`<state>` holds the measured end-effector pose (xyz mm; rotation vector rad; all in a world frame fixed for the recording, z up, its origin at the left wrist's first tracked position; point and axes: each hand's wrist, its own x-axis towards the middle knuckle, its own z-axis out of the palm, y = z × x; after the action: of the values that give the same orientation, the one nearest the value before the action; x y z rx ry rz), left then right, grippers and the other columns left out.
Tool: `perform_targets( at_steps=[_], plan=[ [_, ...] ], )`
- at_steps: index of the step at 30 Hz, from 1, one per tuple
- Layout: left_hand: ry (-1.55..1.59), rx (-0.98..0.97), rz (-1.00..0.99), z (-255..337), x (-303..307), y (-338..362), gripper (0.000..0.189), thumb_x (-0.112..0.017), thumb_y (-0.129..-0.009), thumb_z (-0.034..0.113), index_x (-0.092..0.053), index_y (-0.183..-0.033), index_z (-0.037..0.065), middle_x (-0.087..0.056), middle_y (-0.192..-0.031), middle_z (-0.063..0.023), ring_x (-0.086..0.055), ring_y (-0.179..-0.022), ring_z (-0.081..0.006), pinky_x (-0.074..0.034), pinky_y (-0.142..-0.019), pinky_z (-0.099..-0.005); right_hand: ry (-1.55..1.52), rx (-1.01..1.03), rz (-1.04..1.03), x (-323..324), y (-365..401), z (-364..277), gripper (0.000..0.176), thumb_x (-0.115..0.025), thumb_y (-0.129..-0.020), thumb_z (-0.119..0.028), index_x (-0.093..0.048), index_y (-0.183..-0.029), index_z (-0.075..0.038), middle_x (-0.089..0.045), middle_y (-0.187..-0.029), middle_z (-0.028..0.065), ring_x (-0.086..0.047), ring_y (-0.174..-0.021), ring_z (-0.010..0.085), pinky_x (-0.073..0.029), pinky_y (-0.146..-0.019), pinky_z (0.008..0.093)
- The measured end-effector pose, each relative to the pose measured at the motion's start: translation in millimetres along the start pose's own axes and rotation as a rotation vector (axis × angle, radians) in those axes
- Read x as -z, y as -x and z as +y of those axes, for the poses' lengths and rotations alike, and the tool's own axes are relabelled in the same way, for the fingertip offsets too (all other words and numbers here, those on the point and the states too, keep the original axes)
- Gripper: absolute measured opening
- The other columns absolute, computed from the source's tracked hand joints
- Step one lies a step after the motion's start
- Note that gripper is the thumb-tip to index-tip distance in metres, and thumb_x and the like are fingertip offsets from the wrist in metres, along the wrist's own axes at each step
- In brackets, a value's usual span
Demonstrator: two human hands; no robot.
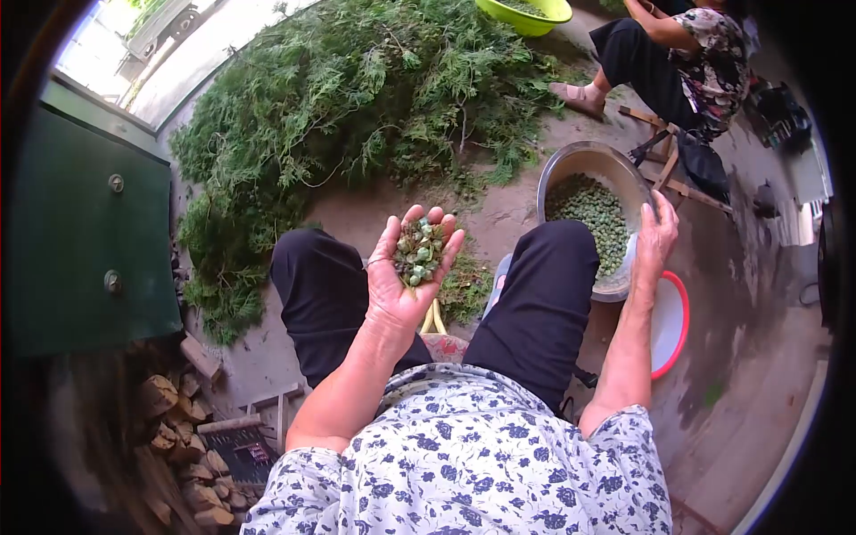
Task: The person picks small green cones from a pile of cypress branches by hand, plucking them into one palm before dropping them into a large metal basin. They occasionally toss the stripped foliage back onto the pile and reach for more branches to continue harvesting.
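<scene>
Palm up above my knees, my left hand [412, 267] is cupped around a handful of small green cones [419, 252] with bits of leaf among them. To the right, my right hand [658, 234] grips the rim of a metal basin [557, 169]. The basin is tilted toward me, beside my right knee. Inside it lies a heap of the same small green cones [593, 218]. My right fingers lie over the rim, and part of the basin is hidden behind my knee.
A large pile of cut evergreen branches [357, 107] covers the ground ahead. Behind it stands a yellow-green basin [526, 16]. Another person [673, 62] sits at upper right near a wooden stool [669, 160]. A red-rimmed basin [669, 325] is at right; firewood [192, 446] lies lower left.
</scene>
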<state>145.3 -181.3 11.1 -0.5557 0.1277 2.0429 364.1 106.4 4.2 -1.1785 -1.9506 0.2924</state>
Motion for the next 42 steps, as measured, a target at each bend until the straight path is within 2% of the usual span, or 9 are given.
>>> perform_targets(
  at_steps=[4, 5, 6, 10, 18, 24, 29, 35, 42],
  plan=[
    [-0.039, -0.009, 0.049, -9, -2, -1, 0.027, -0.051, -0.092, 0.025, -0.059, -0.106, 0.004, -0.059, -0.111, -0.0175, -0.053, -0.11, -0.034, -0.037, -0.102, -0.0515, -0.61, -0.242, -0.334, 5, 41, -109, 0.012, -0.058, -0.088, -0.007, -0.065, -0.098, -0.007, -0.06, -0.091, 0.0026, -0.056, -0.069, 0.007, -0.045, -0.058, 0.0199],
    [-0.057, -0.004, 0.055, -11, -3, 0, 0.027, -0.05, -0.092, 0.026, -0.058, -0.106, 0.005, -0.06, -0.109, -0.0171, -0.054, -0.109, -0.0339, -0.039, -0.101, -0.0516, -0.665, -0.196, -0.435, 6, 55, -130, 0.009, -0.061, -0.085, -0.005, -0.065, -0.093, -0.006, -0.059, -0.089, 0.0034, -0.057, -0.073, 0.011, -0.046, -0.064, 0.0223],
    [-0.075, 0.003, 0.06, -12, -3, 0, 0.027, -0.049, -0.093, 0.027, -0.057, -0.106, 0.005, -0.06, -0.108, -0.0167, -0.055, -0.107, -0.0337, -0.041, -0.099, -0.0516, -0.521, 0.153, -0.381, 2, 65, -146, 0.011, -0.064, -0.08, -0.004, -0.065, -0.091, -0.005, -0.058, -0.089, 0.0052, -0.058, -0.081, 0.0165, -0.047, -0.071, 0.0262],
    [-0.103, 0.097, -0.036, -9, 6, 3, 0.028, -0.049, -0.093, 0.029, -0.057, -0.107, 0.006, -0.06, -0.108, -0.0151, -0.056, -0.104, -0.0314, -0.046, -0.095, -0.048, -0.669, 0.196, -0.601, -16, 101, -185, 0.026, -0.067, -0.077, -0.009, -0.065, -0.102, -0.008, -0.052, -0.121, 0.016, -0.046, -0.118, 0.0327, -0.04, -0.096, 0.0396],
    [-0.103, 0.085, 0.047, -12, 13, 10, 0.03, -0.052, -0.092, 0.028, -0.057, -0.108, 0.003, -0.062, -0.103, -0.0118, -0.059, -0.098, -0.0247, -0.048, -0.091, -0.0398, -0.707, 0.172, -0.786, -50, 124, -191, 0.031, -0.074, -0.071, -0.014, -0.066, -0.099, -0.004, -0.054, -0.119, 0.017, -0.04, -0.125, 0.0319, -0.035, -0.1, 0.0405],
    [-0.214, 0.114, 0.15, -13, 13, 14, 0.024, -0.053, -0.091, 0.031, -0.057, -0.1, 0.009, -0.063, -0.095, -0.0059, -0.062, -0.089, -0.0184, -0.053, -0.078, -0.0341, -0.919, -0.129, -0.779, -56, 131, -197, 0.007, -0.069, -0.073, -0.007, -0.069, -0.079, -0.003, -0.058, -0.108, 0.0173, -0.051, -0.111, 0.0244, -0.04, -0.091, 0.0357],
    [-0.166, 0.067, 0.147, -10, 19, 15, 0.024, -0.052, -0.092, 0.028, -0.058, -0.098, 0.005, -0.062, -0.097, -0.0095, -0.061, -0.094, -0.0234, -0.051, -0.087, -0.042, -1.385, -0.729, -0.87, -57, 129, -198, 0.011, -0.066, -0.081, -0.007, -0.066, -0.084, 0.003, -0.063, -0.099, 0.0143, -0.055, -0.098, 0.0142, -0.046, -0.082, 0.0259],
    [-0.135, 0.052, 0.123, -12, 4, 18, 0.026, -0.05, -0.093, 0.027, -0.058, -0.101, 0.003, -0.061, -0.102, -0.0134, -0.06, -0.099, -0.0281, -0.048, -0.092, -0.0471, -1.583, -0.998, -0.912, -46, 113, -202, 0.019, -0.06, -0.088, -0.011, -0.057, -0.1, 0.002, -0.064, -0.093, 0.0147, -0.061, -0.08, 0.0158, -0.051, -0.076, 0.026],
    [-0.146, 0.052, 0.083, -7, 14, 16, 0.029, -0.049, -0.093, 0.028, -0.059, -0.103, 0.002, -0.061, -0.106, -0.0174, -0.057, -0.104, -0.0336, -0.046, -0.094, -0.0484, -1.619, -1.029, -0.65, -55, 103, -176, 0.014, -0.058, -0.089, -0.014, -0.056, -0.094, -0.001, -0.064, -0.093, 0.0162, -0.063, -0.082, 0.0211, -0.053, -0.076, 0.0308]
  ],
)
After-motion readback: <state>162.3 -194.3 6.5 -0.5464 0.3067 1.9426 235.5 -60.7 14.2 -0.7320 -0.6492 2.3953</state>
